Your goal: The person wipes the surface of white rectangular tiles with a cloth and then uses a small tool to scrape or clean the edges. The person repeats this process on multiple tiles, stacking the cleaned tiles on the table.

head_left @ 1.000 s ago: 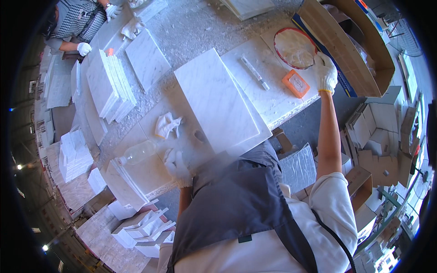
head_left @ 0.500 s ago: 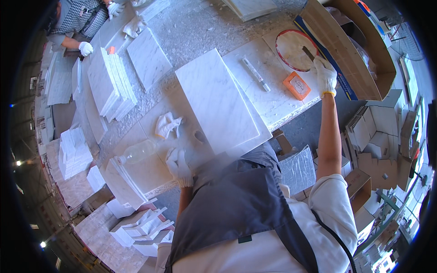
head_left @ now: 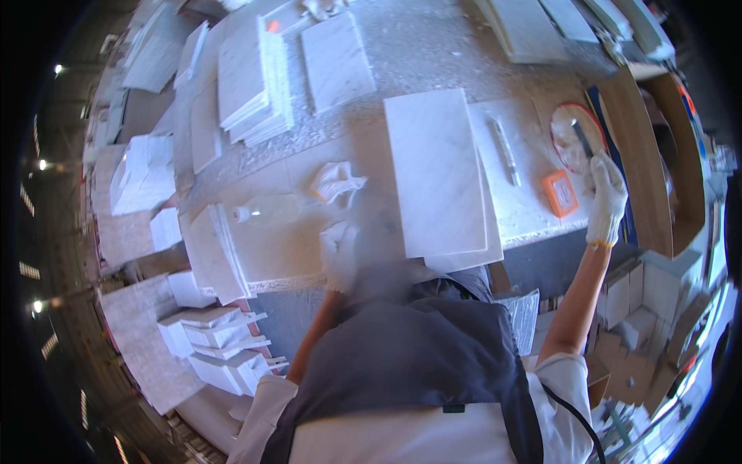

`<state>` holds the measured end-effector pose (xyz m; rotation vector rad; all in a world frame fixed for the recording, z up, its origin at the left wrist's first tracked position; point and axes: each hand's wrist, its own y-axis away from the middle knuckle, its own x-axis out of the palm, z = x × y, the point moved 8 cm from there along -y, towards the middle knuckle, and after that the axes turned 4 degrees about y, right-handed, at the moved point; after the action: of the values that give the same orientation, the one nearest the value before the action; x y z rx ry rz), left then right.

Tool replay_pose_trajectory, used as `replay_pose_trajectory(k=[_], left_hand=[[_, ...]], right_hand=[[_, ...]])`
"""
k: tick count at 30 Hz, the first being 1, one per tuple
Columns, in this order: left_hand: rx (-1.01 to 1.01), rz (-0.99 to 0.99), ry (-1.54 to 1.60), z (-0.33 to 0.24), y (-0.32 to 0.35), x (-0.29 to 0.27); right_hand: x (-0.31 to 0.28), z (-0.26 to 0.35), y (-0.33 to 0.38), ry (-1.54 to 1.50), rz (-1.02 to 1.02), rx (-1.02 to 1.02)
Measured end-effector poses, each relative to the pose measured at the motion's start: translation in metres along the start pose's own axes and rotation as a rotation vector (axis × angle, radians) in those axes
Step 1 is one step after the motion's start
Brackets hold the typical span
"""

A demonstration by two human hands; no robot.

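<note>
My right hand point(head_left: 607, 199), in a white knit glove with a yellow cuff, is closed on the handle of a putty knife point(head_left: 578, 133). Its blade points away from me over a round red-rimmed tub point(head_left: 558, 144) of whitish paste. My left hand point(head_left: 338, 249), gloved too, rests near the bench's front edge with fingers loosely apart and nothing visible in them; it looks slightly blurred. Between my hands lies a pale veined marble tile point(head_left: 437, 174), on top of another tile point(head_left: 490, 246) that sticks out at its right and near edges.
Left of the tiles lie a crumpled glove point(head_left: 337, 182) and a clear bottle point(head_left: 270, 209). A white marker point(head_left: 506, 153) and an orange box point(head_left: 559, 193) lie right of them. An open cardboard box point(head_left: 641, 155) borders the right. Stacked tiles point(head_left: 251, 81) stand far left.
The view has turned, shifting the bench and its things rightward and tilting them. The putty knife stays in my right hand by the tub. My left hand remains near the bench edge.
</note>
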<state>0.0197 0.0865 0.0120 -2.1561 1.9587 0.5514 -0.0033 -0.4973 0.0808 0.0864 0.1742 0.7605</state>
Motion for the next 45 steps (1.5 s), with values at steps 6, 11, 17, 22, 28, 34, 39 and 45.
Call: replay_pose_trajectory(k=[6,11,17,22,28,34,39,45], left_hand=[[-0.049,-0.008,0.116,-0.043,0.002,0.022],[0.200,0.109,0.064,-0.076,0.016,0.033],[0.390,-0.030,0.091,-0.064,0.038,0.021],[0.273,0.066,0.223,-0.043,0.024,0.007],[0.571,0.015,0.127,-0.068,0.029,-0.006],[0.421,0.079,0.110,-0.053,0.020,-0.008],[0.426,0.023,0.057,-0.058,0.019,-0.017],[0.128,0.107,0.192,-0.046,0.003,-0.014]], right_hand=[[0.145,-0.011,0.053,-0.005,0.326,0.171],[0.245,-0.026,0.070,0.056,0.458,0.107],[0.287,-0.025,0.072,0.110,0.492,0.001],[0.293,-0.016,0.082,0.233,0.451,-0.062],[0.297,-0.005,0.090,0.420,0.366,-0.278],[0.287,-0.005,0.091,0.313,0.355,-0.275],[0.265,-0.008,0.097,-0.196,0.539,0.025],[0.254,-0.029,0.141,-0.578,0.739,0.524]])
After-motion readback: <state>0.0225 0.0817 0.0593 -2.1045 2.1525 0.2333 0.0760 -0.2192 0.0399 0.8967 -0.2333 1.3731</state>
